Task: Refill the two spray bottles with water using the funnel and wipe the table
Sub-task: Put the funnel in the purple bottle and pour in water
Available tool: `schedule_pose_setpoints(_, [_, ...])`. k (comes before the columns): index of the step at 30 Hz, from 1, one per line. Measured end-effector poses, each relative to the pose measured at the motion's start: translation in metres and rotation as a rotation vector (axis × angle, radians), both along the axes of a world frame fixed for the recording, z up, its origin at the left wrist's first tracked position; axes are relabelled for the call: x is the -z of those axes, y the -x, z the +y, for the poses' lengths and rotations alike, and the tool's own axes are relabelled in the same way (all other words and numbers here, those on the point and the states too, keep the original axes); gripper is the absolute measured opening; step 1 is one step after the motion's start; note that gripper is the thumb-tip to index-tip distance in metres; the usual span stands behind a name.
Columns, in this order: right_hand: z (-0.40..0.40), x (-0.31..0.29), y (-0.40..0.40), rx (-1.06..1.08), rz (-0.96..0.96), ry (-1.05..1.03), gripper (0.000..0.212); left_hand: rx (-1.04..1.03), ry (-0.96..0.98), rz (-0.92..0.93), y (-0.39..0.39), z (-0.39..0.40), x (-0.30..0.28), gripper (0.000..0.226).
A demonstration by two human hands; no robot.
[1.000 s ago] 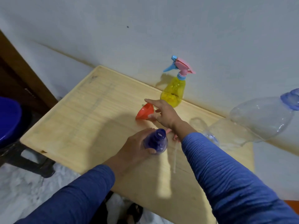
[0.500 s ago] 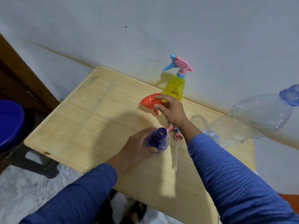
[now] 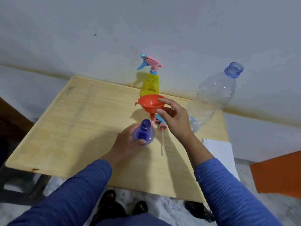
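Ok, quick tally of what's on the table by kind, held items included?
Spray bottles: 2, the yellow spray bottle and the blue spray bottle in the left hand.
Funnels: 1, the orange funnel in the right hand.
Loose spray heads: 1, the spray head.
Clear plastic bottles: 1, the clear plastic bottle.
Total: 5.

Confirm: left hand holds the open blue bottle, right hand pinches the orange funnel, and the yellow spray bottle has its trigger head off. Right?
Not quite. The head view shows the yellow spray bottle with its trigger head on. The left hand does hold the blue bottle; the right hand pinches the funnel.
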State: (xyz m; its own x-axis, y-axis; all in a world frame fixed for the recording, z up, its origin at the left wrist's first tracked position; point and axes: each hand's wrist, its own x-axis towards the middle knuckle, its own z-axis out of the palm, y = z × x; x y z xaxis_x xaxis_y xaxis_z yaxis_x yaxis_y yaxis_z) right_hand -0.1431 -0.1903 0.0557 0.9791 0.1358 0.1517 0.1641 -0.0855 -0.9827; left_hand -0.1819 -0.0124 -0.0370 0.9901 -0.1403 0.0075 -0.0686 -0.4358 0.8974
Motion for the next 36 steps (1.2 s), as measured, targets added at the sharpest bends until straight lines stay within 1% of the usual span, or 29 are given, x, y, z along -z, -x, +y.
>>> schedule_pose_setpoints(6, [0.005, 0.002, 0.017, 0.03, 0.006, -0.042, 0.033, 0.038, 0.016, -0.041, 0.0, 0.002, -0.001, 0.048])
schedule_pose_setpoints(10, [0.008, -0.006, 0.021, 0.054, -0.006, -0.088, 0.034, 0.029, -0.004, -0.061, 0.0, 0.003, 0.005, 0.057])
schedule_pose_setpoints(14, [0.01, -0.002, 0.025, 0.006, -0.021, -0.061, 0.034, 0.018, -0.022, -0.046, -0.002, 0.005, 0.016, 0.065])
schedule_pose_setpoints(20, [0.006, 0.018, 0.034, -0.039, 0.038, -0.01, 0.035, -0.001, 0.001, -0.03, 0.0, 0.005, 0.012, 0.054])
schedule_pose_setpoints(23, [0.003, 0.023, 0.037, -0.043, 0.03, 0.023, 0.036, 0.0, 0.006, -0.019, 0.0, 0.005, 0.013, 0.052])
schedule_pose_setpoints(30, [-0.004, 0.014, 0.041, -0.028, -0.004, 0.134, 0.058, -0.03, -0.015, -0.006, 0.001, 0.003, 0.01, 0.056])
schedule_pose_setpoints(32, [-0.004, 0.005, 0.044, 0.079, -0.094, 0.213, 0.062, -0.037, -0.014, -0.006, 0.001, 0.003, 0.011, 0.059])
schedule_pose_setpoints(36, [-0.012, -0.015, 0.048, 0.404, -0.49, 0.346, 0.055, -0.028, -0.03, 0.007, 0.0, 0.004, 0.014, 0.061])
